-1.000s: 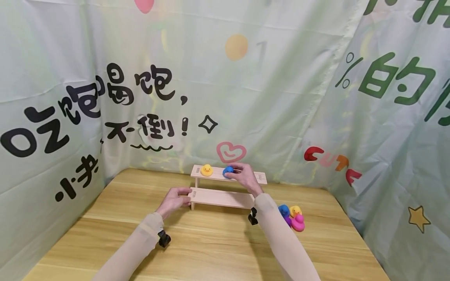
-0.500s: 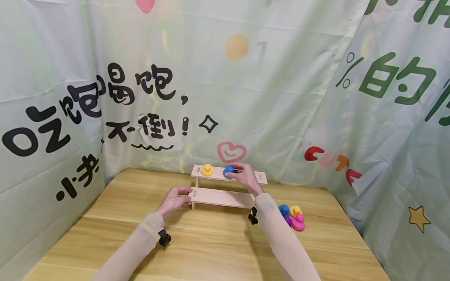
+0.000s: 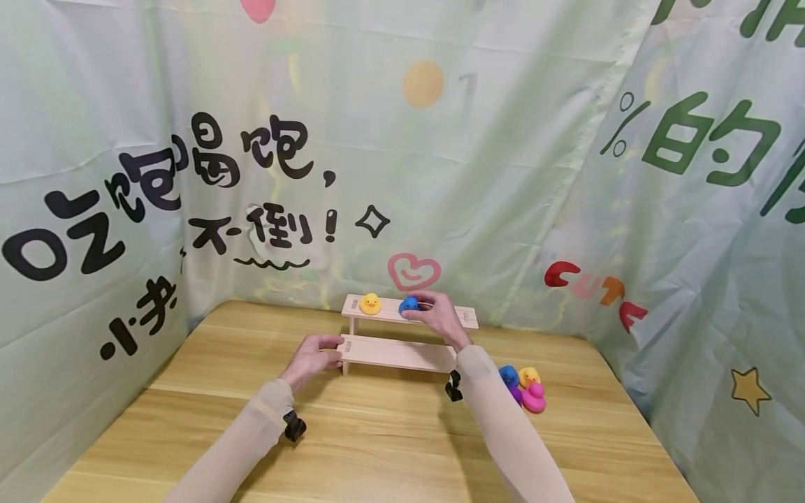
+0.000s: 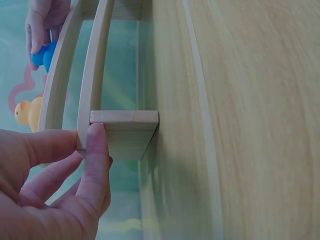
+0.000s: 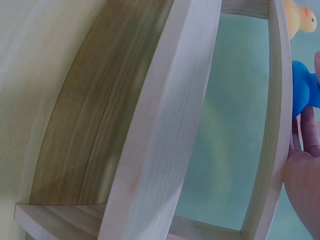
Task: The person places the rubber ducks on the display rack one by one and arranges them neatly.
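Observation:
A two-step wooden stand [image 3: 399, 354] is at the back of the table. My left hand [image 3: 312, 360] pinches the left end of its lower step between thumb and fingers, as the left wrist view shows close up. On the upper step sits a blue rubber duck [image 3: 409, 306], and my right hand [image 3: 439, 318] holds it between thumb and fingers. In the right wrist view the blue duck [image 5: 301, 90] appears to rest on the board, partly covered by fingers. A yellow rubber duck [image 3: 370, 304] stands to its left on the same step.
Right of the stand, on the wooden table [image 3: 377, 440], several more ducks lie bunched together: a blue duck [image 3: 508, 376], a yellow duck [image 3: 530, 377], a pink duck [image 3: 534, 398] and a partly hidden purple one. A printed curtain [image 3: 478, 175] hangs close behind the stand.

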{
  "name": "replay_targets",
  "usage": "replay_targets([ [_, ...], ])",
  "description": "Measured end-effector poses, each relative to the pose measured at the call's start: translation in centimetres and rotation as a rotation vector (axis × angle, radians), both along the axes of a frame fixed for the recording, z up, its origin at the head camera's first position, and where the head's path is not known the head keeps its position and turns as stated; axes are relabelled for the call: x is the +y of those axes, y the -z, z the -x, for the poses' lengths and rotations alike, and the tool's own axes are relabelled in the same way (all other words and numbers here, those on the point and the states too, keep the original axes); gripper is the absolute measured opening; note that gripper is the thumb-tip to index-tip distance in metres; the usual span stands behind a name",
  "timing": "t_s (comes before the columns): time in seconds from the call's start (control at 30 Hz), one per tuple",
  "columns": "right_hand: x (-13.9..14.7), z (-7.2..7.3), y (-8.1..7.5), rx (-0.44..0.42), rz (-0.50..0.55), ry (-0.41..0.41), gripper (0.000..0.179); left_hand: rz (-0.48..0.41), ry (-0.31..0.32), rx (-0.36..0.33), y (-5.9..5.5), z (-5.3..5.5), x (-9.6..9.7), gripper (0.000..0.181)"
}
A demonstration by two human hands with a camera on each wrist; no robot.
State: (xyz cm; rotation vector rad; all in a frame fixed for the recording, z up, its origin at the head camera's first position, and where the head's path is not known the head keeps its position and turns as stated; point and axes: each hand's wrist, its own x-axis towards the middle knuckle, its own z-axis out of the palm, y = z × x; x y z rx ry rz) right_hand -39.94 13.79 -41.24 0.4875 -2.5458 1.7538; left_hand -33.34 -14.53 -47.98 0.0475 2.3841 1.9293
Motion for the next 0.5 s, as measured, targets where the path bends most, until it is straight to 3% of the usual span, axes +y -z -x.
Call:
replay_targets([
  [0.5,0.39,-0.07,-0.07,0.004,-0.007,-0.022,0.056,-0.020,0.003,0.018,0.37,0.28,0.03,0.038],
])
